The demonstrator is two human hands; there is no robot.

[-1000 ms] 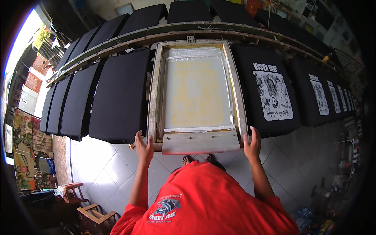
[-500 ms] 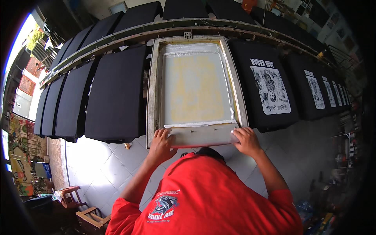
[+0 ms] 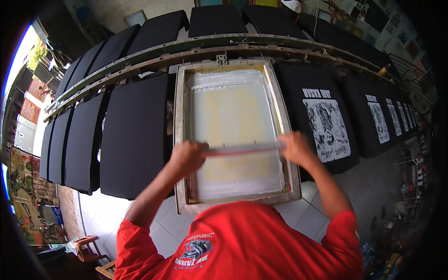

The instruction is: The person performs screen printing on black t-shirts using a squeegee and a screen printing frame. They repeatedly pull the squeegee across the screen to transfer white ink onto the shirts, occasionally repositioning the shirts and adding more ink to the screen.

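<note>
A squeegee (image 3: 243,148) with a metal bar and red edge is held crosswise over the middle of a screen-printing frame (image 3: 295,195). Both ends are gripped: the left by my left hand (image 3: 187,156), the right by my right hand (image 3: 294,147), fingers wrapped round and slightly blurred. Inside the frame is pale mesh (image 3: 233,170) with faint yellow patches and taped margins. Whether the blade touches the mesh is unclear. Beside the frame, a plain black shirt (image 3: 130,135) lies on the left, and a black shirt with a white print (image 3: 329,128) on the right.
Long metal rails (image 3: 280,39) run behind the frame, with more black shirts (image 3: 217,21) on platens beyond and several to either side. A tiled floor (image 3: 312,214) shows below. A wooden stool (image 3: 88,247) stands at lower left, and clutter lines both edges.
Both hands, open beside the squeegee a second ago, have closed on it. It has risen from the frame's near end and moved forward over the mesh, uncovering that end.
</note>
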